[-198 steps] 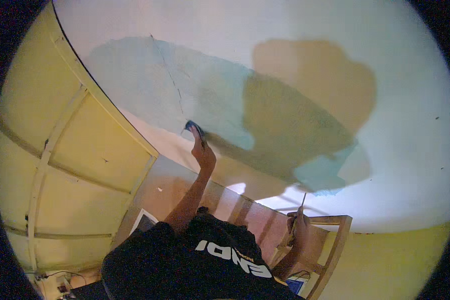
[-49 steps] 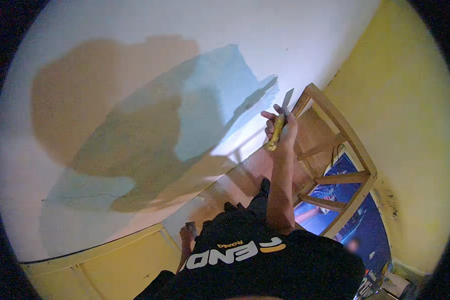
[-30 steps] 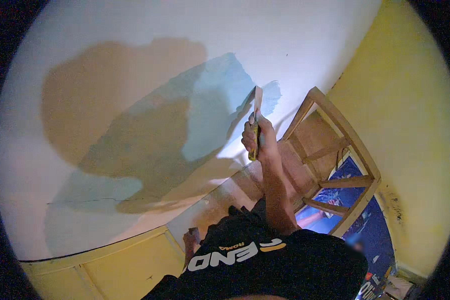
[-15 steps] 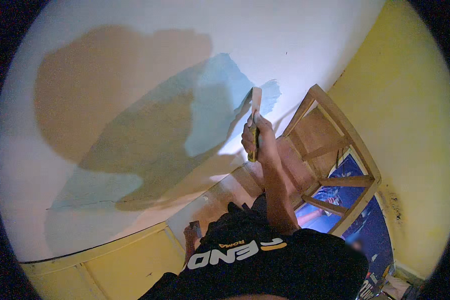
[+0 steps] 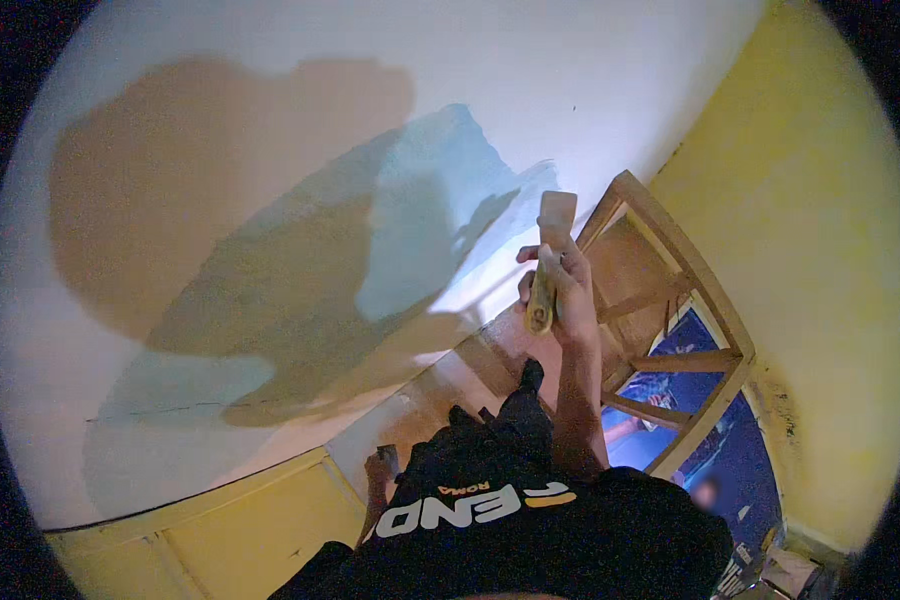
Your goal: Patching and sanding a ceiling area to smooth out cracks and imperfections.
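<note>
My right hand [image 5: 564, 266] is raised with a putty knife [image 5: 554, 226], which has a yellowish handle and a broad blade; some fingers are loosely curled round the handle, others lifted. It is in front of the white plastered surface [image 5: 490, 60] near a pale blue patch [image 5: 420, 240] with ragged edges. Large shadows fall across the patch, and a thin crack runs low on the left. My left hand [image 5: 378, 465] is low, beside my black T-shirt, gripping a small dark flat scraper [image 5: 388, 455].
A wooden frame with crossbars [image 5: 710, 290] leans at the right beside a yellow wall [image 5: 820, 220]. Behind it is a blue printed poster [image 5: 745, 440]. Yellow panelling [image 5: 220, 530] runs along the lower left. Some blurred clutter sits at the lower right corner.
My view has turned rightward since the oldest frame, where my left hand was high on the patch. In the last half second my right hand shifted right, tilting the knife and loosening its fingers.
</note>
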Action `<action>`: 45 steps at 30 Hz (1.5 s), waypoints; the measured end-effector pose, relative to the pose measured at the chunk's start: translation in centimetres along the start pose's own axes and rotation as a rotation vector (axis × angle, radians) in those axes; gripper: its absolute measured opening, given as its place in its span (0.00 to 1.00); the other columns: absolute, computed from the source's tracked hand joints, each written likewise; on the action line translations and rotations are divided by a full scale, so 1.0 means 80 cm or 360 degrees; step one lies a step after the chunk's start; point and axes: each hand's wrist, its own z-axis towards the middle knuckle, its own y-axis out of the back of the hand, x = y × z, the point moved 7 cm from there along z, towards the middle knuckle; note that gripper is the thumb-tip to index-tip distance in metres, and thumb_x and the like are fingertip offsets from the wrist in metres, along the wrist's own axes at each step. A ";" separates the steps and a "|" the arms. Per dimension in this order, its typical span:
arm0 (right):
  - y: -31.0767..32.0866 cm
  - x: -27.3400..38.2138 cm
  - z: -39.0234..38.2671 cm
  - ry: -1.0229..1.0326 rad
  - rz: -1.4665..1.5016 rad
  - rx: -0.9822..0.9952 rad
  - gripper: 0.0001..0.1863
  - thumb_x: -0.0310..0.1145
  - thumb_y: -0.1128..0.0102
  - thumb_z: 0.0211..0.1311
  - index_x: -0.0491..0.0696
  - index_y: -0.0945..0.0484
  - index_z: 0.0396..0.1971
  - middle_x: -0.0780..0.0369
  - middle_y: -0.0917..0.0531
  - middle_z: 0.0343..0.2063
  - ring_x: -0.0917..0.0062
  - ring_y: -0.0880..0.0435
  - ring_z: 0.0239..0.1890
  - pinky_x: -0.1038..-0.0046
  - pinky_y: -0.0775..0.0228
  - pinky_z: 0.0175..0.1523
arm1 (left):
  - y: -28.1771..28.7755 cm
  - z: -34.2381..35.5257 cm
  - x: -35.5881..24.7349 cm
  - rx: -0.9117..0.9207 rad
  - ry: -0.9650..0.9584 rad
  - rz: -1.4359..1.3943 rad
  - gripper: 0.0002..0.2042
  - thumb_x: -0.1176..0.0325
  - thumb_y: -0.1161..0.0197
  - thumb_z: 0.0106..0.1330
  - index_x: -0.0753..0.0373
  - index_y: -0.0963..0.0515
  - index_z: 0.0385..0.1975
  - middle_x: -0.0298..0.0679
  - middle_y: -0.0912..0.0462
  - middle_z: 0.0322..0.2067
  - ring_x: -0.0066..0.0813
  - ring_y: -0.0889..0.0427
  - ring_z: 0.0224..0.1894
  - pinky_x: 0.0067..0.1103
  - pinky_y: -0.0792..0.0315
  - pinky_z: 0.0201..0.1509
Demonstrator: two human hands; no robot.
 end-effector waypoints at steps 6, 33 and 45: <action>-0.004 -0.006 0.001 0.0049 -0.0082 -0.0063 0.27 0.40 0.55 0.78 0.45 0.40 0.70 0.63 0.25 0.28 0.85 0.32 0.09 0.82 0.42 0.11 | 0.021 0.019 0.008 0.0222 0.0362 -0.0598 0.12 0.59 0.38 0.61 0.63 0.18 0.28 0.52 0.17 0.27 0.53 0.16 0.33 0.47 0.24 0.36; -0.024 -0.019 0.030 0.0685 -0.1264 -0.0515 0.19 0.28 0.46 0.70 0.42 0.24 0.59 0.50 0.27 0.16 0.77 0.29 0.18 0.69 0.33 0.28 | -0.010 -0.040 0.050 0.0088 0.0621 -0.0854 0.21 0.53 0.48 0.68 0.68 0.20 0.29 0.58 0.16 0.28 0.60 0.18 0.27 0.48 0.24 0.36; -0.027 -0.022 0.025 0.0776 -0.1305 -0.0354 0.20 0.28 0.47 0.72 0.43 0.28 0.62 0.58 0.29 0.19 0.80 0.32 0.22 0.74 0.34 0.30 | -0.009 -0.013 0.041 -0.0026 0.0420 -0.0543 0.15 0.59 0.32 0.53 0.60 0.18 0.38 0.49 0.15 0.33 0.52 0.17 0.38 0.41 0.22 0.43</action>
